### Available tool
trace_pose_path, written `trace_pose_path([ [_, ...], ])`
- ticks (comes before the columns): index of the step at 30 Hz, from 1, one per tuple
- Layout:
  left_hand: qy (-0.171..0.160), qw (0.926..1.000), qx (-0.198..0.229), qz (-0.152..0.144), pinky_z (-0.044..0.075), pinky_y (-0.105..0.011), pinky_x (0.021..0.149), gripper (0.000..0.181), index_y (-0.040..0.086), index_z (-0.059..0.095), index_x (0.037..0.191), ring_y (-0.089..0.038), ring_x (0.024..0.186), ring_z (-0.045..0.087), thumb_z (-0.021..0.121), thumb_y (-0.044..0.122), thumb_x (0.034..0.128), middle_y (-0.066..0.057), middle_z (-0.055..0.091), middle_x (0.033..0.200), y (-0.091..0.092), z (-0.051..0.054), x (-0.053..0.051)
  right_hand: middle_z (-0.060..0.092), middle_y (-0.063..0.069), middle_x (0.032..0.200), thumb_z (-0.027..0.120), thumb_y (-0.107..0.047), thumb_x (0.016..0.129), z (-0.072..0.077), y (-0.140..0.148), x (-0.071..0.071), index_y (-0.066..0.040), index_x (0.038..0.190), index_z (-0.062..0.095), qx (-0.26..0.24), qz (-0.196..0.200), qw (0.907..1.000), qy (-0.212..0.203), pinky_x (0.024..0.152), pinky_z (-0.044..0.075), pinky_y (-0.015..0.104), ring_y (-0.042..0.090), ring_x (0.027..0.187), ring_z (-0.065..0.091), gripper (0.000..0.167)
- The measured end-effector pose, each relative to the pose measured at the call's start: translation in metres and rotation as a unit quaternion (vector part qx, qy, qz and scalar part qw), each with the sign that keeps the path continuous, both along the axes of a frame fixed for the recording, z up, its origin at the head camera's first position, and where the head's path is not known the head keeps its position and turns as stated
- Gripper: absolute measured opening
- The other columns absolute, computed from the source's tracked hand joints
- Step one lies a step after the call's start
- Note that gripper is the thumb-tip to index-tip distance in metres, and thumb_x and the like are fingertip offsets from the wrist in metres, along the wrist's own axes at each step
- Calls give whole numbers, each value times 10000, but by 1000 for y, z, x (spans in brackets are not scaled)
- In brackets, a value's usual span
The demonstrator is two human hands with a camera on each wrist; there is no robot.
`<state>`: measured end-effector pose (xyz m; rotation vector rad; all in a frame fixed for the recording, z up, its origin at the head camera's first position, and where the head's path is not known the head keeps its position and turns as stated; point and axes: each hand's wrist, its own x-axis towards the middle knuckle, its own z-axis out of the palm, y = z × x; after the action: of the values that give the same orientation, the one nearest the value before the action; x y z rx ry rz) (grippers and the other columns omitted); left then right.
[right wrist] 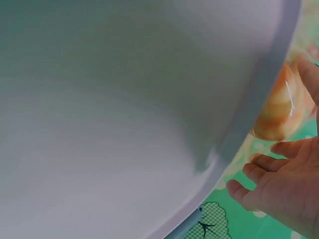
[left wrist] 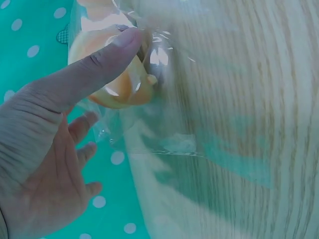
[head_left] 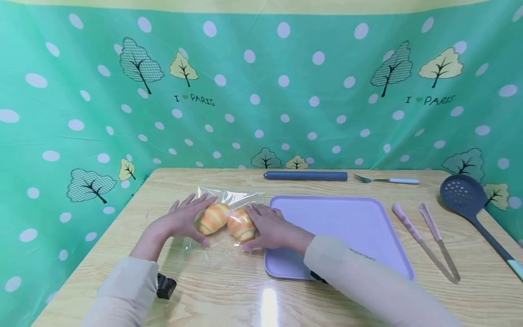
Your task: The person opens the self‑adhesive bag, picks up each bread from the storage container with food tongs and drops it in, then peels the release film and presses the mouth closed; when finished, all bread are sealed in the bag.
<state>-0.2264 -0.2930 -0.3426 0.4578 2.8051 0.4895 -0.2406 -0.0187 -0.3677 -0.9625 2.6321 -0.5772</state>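
Two striped, croissant-like bread rolls lie side by side inside a clear plastic bag [head_left: 245, 196] on the wooden table. Around the left bread roll [head_left: 214, 219] my left hand [head_left: 184, 220] is spread, fingers at its far side and thumb at its near side. In the left wrist view the thumb lies over the bag in front of a bread roll [left wrist: 132, 92], the other fingers held apart. My right hand [head_left: 271, 227] is at the right bread roll [head_left: 240, 225], fingers extended along its side. The right wrist view shows those fingers loosely straight near a bread roll [right wrist: 276, 117].
A lilac tray [head_left: 327, 218] lies right of the bag, under my right forearm. Beyond it are a dark blue rod [head_left: 306, 175] and a fork [head_left: 402, 180]. Tongs [head_left: 435, 236] and a dark slotted skimmer [head_left: 463, 195] lie at the right. A patterned green cloth [head_left: 261, 91] hangs behind.
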Motion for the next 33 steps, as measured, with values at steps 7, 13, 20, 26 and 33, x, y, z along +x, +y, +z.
trace_pose_path([
  [7, 81, 9999, 46, -80, 17, -786, 1112, 1148, 109, 274, 1605, -549, 1490, 41, 907, 443, 707, -278, 133, 1650, 3, 10, 1, 305, 159, 1631, 730, -388, 942, 21, 16, -3, -66, 1580, 333, -556, -185, 9978, 302, 1215, 149, 598, 361, 1513, 247, 818],
  [13, 499, 9986, 138, -68, 49, -780, 1117, 887, 101, 338, 1584, -529, 1491, 119, 731, 509, 901, -274, 211, 1634, 11, 22, 2, 434, 138, 1563, 632, -337, 1016, 45, 44, -8, -95, 1468, 533, -1088, -579, 9899, 700, 1204, 224, 577, 361, 1464, 351, 522],
  [20, 904, 9958, 121, -118, 106, -750, 1140, 769, 76, 365, 1571, -514, 1472, 224, 640, 484, 980, -271, 273, 1614, 26, 34, 2, 598, 122, 1401, 616, -331, 1031, 65, 86, -9, -106, 1285, 695, -1657, -1223, 9723, 1108, 1132, 369, 571, 356, 1349, 496, 348],
  [26, 1461, 9892, 86, -125, 203, -711, 1146, 713, 56, 366, 1566, -518, 1428, 323, 613, 431, 1013, -280, 341, 1579, 40, 40, -1, 602, 144, 1378, 585, -337, 1051, 76, 130, -5, -84, 1311, 678, -1555, -1539, 9653, 1425, 1079, 416, 587, 376, 1316, 516, 374],
  [33, 1642, 9864, 56, 31, 214, -692, 1154, 691, 72, 345, 1579, -507, 1435, 317, 586, 416, 1030, -267, 322, 1594, 51, 45, -3, 558, 198, 1417, 535, -363, 1070, 87, 184, 2, -51, 1333, 648, -1311, -1926, 9569, 1736, 1071, 366, 665, 444, 1340, 461, 423],
])
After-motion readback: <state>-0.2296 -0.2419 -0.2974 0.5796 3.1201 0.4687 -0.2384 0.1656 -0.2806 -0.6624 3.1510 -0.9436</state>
